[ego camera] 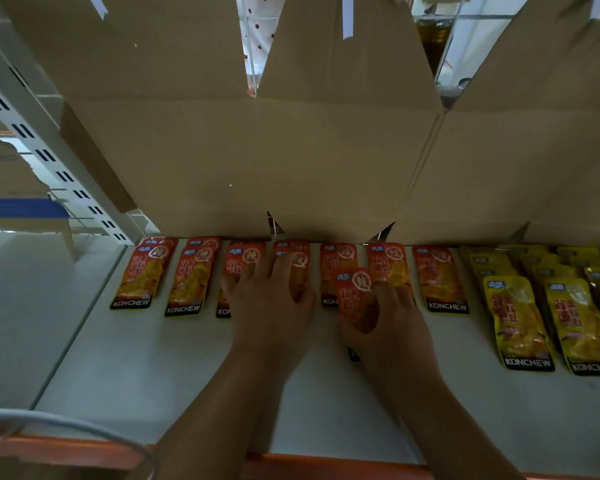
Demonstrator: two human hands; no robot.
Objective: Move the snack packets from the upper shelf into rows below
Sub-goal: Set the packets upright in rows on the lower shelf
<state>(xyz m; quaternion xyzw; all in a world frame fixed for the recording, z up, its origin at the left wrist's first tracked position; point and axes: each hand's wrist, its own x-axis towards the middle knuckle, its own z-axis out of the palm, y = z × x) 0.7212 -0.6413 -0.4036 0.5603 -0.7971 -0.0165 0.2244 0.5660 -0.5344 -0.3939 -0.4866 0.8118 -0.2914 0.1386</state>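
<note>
A row of orange-red snack packets [191, 277] lies along the back of the white shelf [160, 368], some overlapping in small stacks. My left hand [269, 299] lies flat with spread fingers on the packets near the middle of the row [293, 259]. My right hand [385, 323] grips one orange-red packet [355, 289], held just above the row, its lower part hidden by my fingers. More orange-red packets [440, 278] lie to the right of it.
Yellow packets [520, 320] in overlapping rows fill the shelf's right side. Large cardboard boxes [291, 161] stand right behind the rows. A white slotted shelf upright [49, 157] rises at left. The shelf's orange front edge [326, 465] and a white wire handle [66, 424] are near me.
</note>
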